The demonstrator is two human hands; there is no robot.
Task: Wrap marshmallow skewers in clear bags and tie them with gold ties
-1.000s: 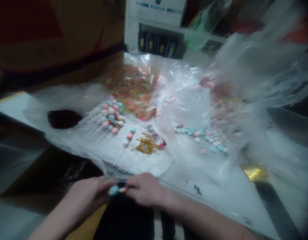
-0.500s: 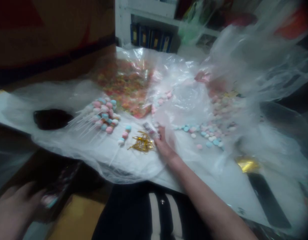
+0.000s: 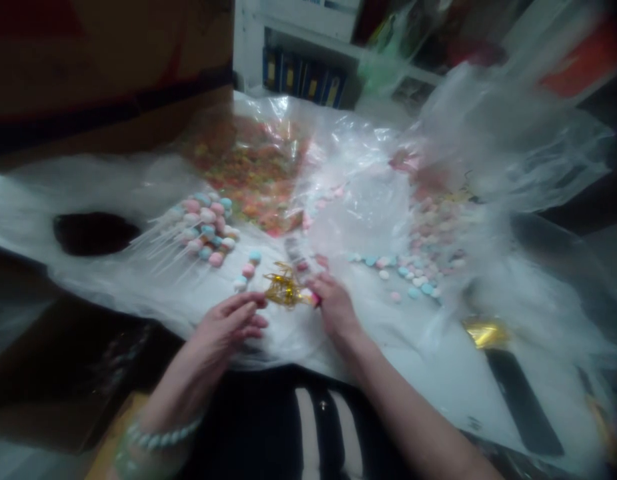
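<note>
Home-style workroom, shelved binders [image 3: 303,85]

Candy skewers [image 3: 203,227] left of loose candies [image 3: 418,267]

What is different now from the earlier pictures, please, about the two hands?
The left hand came in from the lower left, fingers open, beside the gold twist ties. The right hand went from the table edge to the ties' right end. The candy sticks stayed in place.

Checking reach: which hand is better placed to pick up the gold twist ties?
Probably the left hand: open, empty, right beside the gold twist ties. The right hand is on a clear packet.
</note>
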